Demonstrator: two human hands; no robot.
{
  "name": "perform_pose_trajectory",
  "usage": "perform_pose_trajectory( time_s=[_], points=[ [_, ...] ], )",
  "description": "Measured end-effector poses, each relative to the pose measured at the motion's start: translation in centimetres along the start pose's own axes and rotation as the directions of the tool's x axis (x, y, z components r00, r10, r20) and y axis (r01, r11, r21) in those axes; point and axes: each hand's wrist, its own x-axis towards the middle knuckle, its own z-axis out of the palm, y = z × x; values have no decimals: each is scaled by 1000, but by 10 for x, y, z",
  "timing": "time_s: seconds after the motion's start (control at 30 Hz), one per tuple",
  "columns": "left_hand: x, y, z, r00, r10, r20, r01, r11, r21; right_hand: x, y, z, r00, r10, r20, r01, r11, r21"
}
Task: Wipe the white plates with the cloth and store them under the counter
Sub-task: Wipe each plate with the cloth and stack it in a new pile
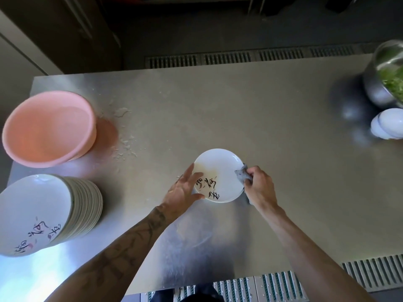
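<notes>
Right grip [259, 186] pinching grey cloth [243, 176] at the 3 o'clock rim of white plate [218, 168], left grip [182, 192] spread, straight fingers on its 8 o'clock rim, black brush characters on plate, not readable, plate near the middle of steel surface [239, 110], plate stack [85, 205] with the same writing at 8 o'clock, pink basin [50, 129] at 10 o'clock, floor grating [226, 57] beyond.

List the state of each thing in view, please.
Plate, face up, held between both hands.
Cloth, bunched, on the plate's right rim.
Left hand, straight fingers steady the plate.
Right hand, grips the cloth.
Stack, upright, untouched.
Basin, upright, nothing visible inside.
Pot, holds greens.
</notes>
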Motion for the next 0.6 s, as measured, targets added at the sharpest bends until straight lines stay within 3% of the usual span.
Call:
perform_pose_trajectory(
  time_s=[0.23, 0.4, 0.5, 0.6],
  points=[
    [-10, 10, -4, 999, -40, -29, 41, 999, 16, -13, -10, -22, 995, -46, -94, 57, 991, 118],
    [-51, 2, -33, 977, -22, -210, 35, 998, 56, -34, -43, -24, 984, -135, -113, 156, 965, 209],
    [-100, -8, -78, 910, 30, -413, 32, 989, 143, -51, -67, -11, 976, -199, -89, 215, 943, 254],
    [-153, -32, -131, 795, 82, -601, 97, 961, 259, -71, -87, 6, 961, -275, -32, 273, 924, 268]
  ],
)
